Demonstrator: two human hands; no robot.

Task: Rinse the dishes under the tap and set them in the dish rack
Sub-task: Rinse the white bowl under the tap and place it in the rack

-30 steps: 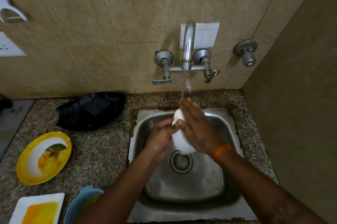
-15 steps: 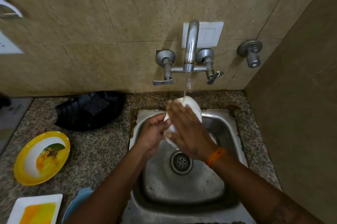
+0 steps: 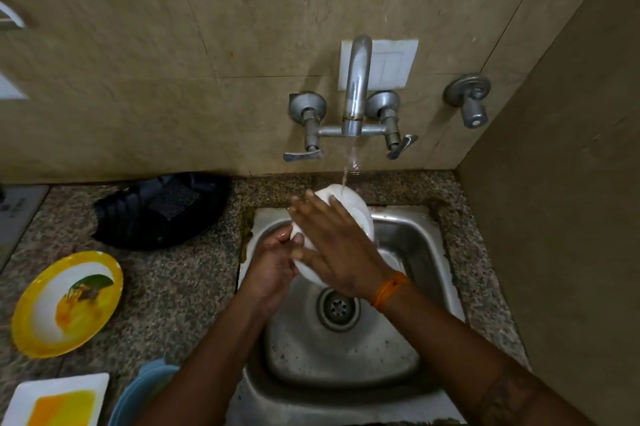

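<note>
A white bowl [image 3: 356, 210] is held tilted over the steel sink [image 3: 419, 245], and water from the tap [image 3: 356, 86] falls on its upper edge. My left hand [image 3: 277, 259] grips the bowl's lower left rim. My right hand [image 3: 339, 245], with an orange band at the wrist, lies flat across the bowl with fingers straight and spread. Much of the bowl is hidden behind my right hand. A black dish rack [image 3: 162, 210] sits on the counter left of the sink.
On the granite counter at left lie a yellow-rimmed soiled plate [image 3: 65, 301], a white square plate with yellow residue [image 3: 59, 401] and a stack of blue plates [image 3: 145, 391]. A wall closes off the right side. A separate valve [image 3: 471, 103] sticks out right of the tap.
The bowl has risen and shifted back under the stream. My right hand has slid over its surface, its fingers now more spread.
</note>
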